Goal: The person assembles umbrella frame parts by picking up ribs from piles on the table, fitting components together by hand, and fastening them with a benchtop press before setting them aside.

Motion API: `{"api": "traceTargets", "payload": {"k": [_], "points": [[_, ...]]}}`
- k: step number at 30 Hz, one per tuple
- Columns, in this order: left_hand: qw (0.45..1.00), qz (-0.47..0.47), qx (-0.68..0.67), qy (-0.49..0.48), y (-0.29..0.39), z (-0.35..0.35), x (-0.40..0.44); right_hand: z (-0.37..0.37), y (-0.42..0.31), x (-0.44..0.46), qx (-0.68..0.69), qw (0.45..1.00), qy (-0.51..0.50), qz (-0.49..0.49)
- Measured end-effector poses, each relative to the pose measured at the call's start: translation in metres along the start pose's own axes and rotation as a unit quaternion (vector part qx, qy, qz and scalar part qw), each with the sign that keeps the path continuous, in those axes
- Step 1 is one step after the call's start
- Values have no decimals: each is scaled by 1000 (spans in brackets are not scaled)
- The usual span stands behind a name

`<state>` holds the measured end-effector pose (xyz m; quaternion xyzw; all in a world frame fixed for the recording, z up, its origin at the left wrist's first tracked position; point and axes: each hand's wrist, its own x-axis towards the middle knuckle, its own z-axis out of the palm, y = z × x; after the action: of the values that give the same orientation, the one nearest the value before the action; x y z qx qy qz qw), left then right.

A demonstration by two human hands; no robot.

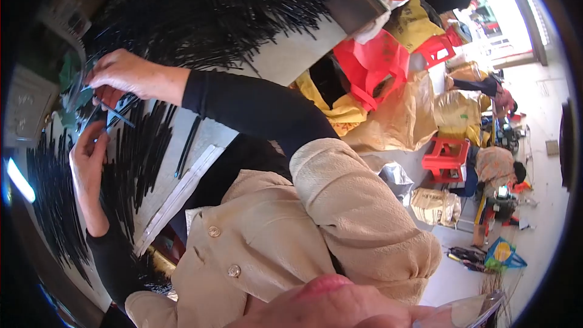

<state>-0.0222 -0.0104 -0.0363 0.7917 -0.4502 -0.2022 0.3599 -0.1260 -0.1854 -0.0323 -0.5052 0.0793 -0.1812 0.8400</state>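
My right hand (130,76) reaches over the left part of the table, its fingers closed around a thin dark stick (115,112) that slants down from them. Just below it, my left hand (90,158) has its thumb and fingers curled together beside small dark pieces; what lies between them is hard to make out. Rows of thin black sticks (143,158) lie under and next to my hands. A large pile of similar black sticks (200,15) covers the table beyond my right forearm. Green, leaf-like material (68,76) shows behind my fingers, partly behind something clear and curved.
A pale strip (179,197) runs along the table's near edge. To the right are a red bag (373,67), yellow sacks (392,118), a red stool (446,159) and a blue-yellow bag (504,253) on the floor. Other people (495,167) are at the far right.
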Motion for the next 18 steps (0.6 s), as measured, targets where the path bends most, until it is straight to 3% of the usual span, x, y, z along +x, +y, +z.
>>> {"api": "traceTargets", "payload": {"k": [9,13,18], "points": [[998,-62,-17,6,0,-1,0,2,0,0,-27,999,5,-23],[998,-13,-50,44,-33,3,6,0,4,3,-48,998,-3,-35],[997,-36,-51,38,-23,-1,1,3,4,3,-44,999,0,-30]]}}
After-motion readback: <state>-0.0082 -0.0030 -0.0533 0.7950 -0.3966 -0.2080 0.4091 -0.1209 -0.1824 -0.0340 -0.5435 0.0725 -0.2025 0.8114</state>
